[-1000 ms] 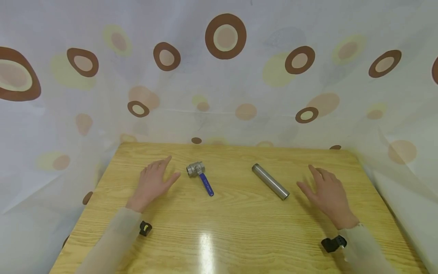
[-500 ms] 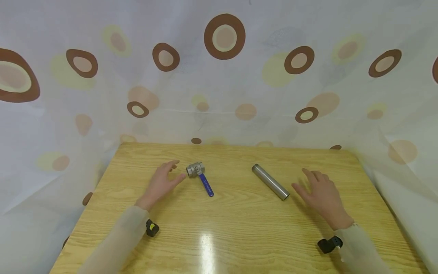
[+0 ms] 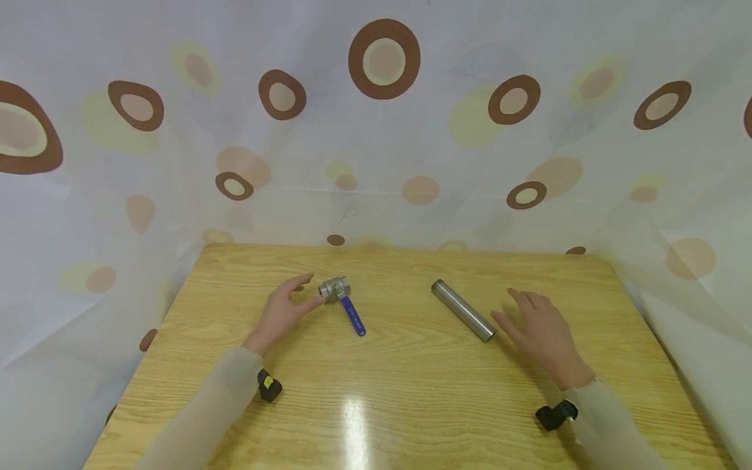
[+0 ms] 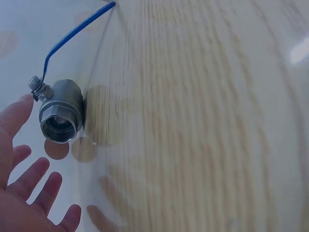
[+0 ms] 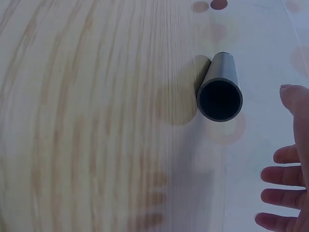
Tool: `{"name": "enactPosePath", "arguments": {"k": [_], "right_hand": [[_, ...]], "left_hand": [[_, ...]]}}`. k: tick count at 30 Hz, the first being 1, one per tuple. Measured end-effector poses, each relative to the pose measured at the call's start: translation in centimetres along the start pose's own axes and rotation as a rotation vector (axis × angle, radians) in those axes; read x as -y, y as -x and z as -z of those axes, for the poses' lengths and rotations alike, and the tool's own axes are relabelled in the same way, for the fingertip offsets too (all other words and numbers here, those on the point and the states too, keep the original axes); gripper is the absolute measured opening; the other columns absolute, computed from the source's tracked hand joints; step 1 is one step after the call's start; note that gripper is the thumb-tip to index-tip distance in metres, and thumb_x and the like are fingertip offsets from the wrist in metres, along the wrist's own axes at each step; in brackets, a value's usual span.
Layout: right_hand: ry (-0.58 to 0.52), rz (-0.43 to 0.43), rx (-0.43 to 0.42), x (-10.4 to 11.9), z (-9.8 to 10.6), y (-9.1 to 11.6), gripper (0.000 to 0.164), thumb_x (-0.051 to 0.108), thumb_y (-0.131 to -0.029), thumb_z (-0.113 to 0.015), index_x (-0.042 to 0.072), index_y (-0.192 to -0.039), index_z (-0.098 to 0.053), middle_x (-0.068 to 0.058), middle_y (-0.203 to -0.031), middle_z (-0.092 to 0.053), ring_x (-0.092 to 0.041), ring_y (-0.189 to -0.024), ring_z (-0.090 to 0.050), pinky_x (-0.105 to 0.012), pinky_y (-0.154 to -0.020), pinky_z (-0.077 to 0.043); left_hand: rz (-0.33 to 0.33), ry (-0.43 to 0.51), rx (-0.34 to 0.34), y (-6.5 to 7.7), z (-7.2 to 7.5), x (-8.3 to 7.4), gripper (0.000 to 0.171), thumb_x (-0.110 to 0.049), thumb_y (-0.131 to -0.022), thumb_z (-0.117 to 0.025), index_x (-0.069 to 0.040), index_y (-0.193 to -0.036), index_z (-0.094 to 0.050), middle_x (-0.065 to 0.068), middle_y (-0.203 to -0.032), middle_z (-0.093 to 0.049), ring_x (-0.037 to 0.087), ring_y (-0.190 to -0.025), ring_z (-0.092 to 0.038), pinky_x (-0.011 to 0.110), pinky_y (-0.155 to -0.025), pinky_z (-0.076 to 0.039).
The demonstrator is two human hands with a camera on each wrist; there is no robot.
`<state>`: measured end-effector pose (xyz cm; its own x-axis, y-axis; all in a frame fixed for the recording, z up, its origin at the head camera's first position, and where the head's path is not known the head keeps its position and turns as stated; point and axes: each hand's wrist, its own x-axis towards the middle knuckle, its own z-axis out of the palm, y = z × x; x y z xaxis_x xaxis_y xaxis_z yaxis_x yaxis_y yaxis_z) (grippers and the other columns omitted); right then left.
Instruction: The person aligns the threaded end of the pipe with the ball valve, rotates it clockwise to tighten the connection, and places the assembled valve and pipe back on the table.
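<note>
A metal ball valve with a blue lever handle lies on the table left of centre. My left hand is spread just left of it, thumb and fingers apart, with the thumb tip right at the valve's threaded end. In the left wrist view the valve's open threaded mouth faces the hand. To the right lies a steel pipe, slanted across the wood. Near its lower end my right hand hovers with relaxed fingers, holding nothing. The right wrist view shows the pipe's hollow end apart from the fingers.
The wooden table carries both metal parts. Behind it and at both sides hangs a pale curtain with brown and yellow circles. Black wrist cameras sit on both sleeves.
My left hand has moved right, up to the valve, its fingers turning around the threaded end. My right hand has drifted left toward the pipe. Valve and pipe have stayed put.
</note>
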<state>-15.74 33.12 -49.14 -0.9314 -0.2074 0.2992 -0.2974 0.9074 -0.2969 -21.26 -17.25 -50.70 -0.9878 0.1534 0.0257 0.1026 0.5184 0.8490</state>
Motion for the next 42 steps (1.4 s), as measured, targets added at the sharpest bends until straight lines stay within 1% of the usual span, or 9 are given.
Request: {"name": "enactPosePath", "arguments": {"k": [7,12,15,18,22,26,31,36,42], "right_hand": [[-0.033,-0.007,0.022,0.4,-0.1,-0.3,0.062,0.040,-0.102,-0.065,-0.009,-0.140,-0.056,-0.033,-0.131,-0.062,-0.053,-0.121,-0.056,-0.069,-0.098,-0.048],[-0.176,-0.088,0.105,0.7,-0.4,-0.6,0.066,0.044,-0.105,-0.059,-0.006,-0.148,-0.050,-0.030,-0.138,-0.058,-0.051,-0.128,-0.051,-0.070,-0.102,-0.045],[-0.224,-0.118,0.149,0.8,-0.7,-0.8,0.068,0.045,-0.106,-0.058,-0.005,-0.150,-0.047,-0.029,-0.140,-0.057,-0.050,-0.131,-0.049,-0.070,-0.105,-0.042],[-0.216,-0.116,0.171,1.0,-1.0,-0.8,0.065,0.042,-0.105,-0.060,-0.005,-0.149,-0.049,-0.028,-0.141,-0.057,-0.050,-0.132,-0.049,-0.069,-0.107,-0.042],[-0.192,-0.102,0.170,1.3,-1.3,-0.7,0.062,0.039,-0.105,-0.062,-0.006,-0.146,-0.053,-0.028,-0.139,-0.058,-0.049,-0.130,-0.051,-0.069,-0.105,-0.044],[-0.186,-0.083,0.167,1.6,-1.5,-0.6,0.063,0.042,-0.104,-0.063,-0.006,-0.144,-0.055,-0.028,-0.136,-0.060,-0.048,-0.127,-0.054,-0.068,-0.103,-0.046],[-0.198,-0.091,0.183,1.8,-1.7,-0.4,0.065,0.043,-0.103,-0.064,-0.005,-0.146,-0.054,-0.027,-0.135,-0.061,-0.047,-0.125,-0.057,-0.066,-0.103,-0.047],[-0.202,-0.066,0.179,1.9,-1.8,-0.3,0.061,0.038,-0.102,-0.067,-0.006,-0.143,-0.056,-0.026,-0.130,-0.064,-0.042,-0.114,-0.063,-0.063,-0.096,-0.052],[-0.200,-0.049,0.177,2.0,-2.1,-0.2,0.061,0.037,-0.099,-0.072,-0.006,-0.140,-0.059,-0.022,-0.124,-0.066,-0.031,-0.102,-0.065,-0.056,-0.089,-0.056]], "left_hand": [[0.018,0.029,0.015,-0.6,-0.4,-0.2,0.072,-0.030,-0.093,-0.079,-0.010,-0.155,-0.048,0.017,-0.157,-0.047,0.039,-0.141,-0.046,0.059,-0.116,-0.040],[0.008,0.020,-0.002,-1.0,-0.8,-0.4,0.073,-0.030,-0.091,-0.081,-0.010,-0.154,-0.049,0.018,-0.157,-0.048,0.039,-0.143,-0.045,0.060,-0.118,-0.037],[0.004,0.021,0.001,-1.2,-1.0,-0.4,0.073,-0.028,-0.091,-0.082,-0.010,-0.154,-0.049,0.017,-0.159,-0.046,0.040,-0.145,-0.042,0.062,-0.121,-0.032],[0.015,0.026,0.013,-1.3,-1.3,-0.4,0.073,-0.025,-0.090,-0.083,-0.011,-0.153,-0.049,0.017,-0.159,-0.045,0.040,-0.145,-0.042,0.063,-0.121,-0.030],[0.021,0.023,0.025,-1.4,-1.6,-0.3,0.072,-0.023,-0.090,-0.083,-0.010,-0.153,-0.050,0.018,-0.157,-0.047,0.040,-0.142,-0.046,0.065,-0.120,-0.031],[0.010,0.032,0.029,-1.8,-1.9,-0.1,0.072,-0.021,-0.089,-0.083,-0.010,-0.152,-0.051,0.018,-0.154,-0.051,0.040,-0.138,-0.049,0.064,-0.119,-0.033],[-0.003,0.047,0.059,-2.2,-2.2,0.1,0.072,-0.018,-0.088,-0.084,-0.009,-0.151,-0.052,0.018,-0.151,-0.055,0.040,-0.137,-0.051,0.060,-0.120,-0.035],[0.000,0.033,0.074,-2.4,-2.4,0.4,0.070,-0.020,-0.088,-0.085,-0.007,-0.150,-0.054,0.019,-0.153,-0.053,0.041,-0.142,-0.047,0.057,-0.124,-0.029],[0.005,0.034,0.065,-2.6,-2.5,0.5,0.069,-0.021,-0.088,-0.085,-0.006,-0.148,-0.055,0.020,-0.150,-0.055,0.042,-0.139,-0.050,0.058,-0.122,-0.032]]}}
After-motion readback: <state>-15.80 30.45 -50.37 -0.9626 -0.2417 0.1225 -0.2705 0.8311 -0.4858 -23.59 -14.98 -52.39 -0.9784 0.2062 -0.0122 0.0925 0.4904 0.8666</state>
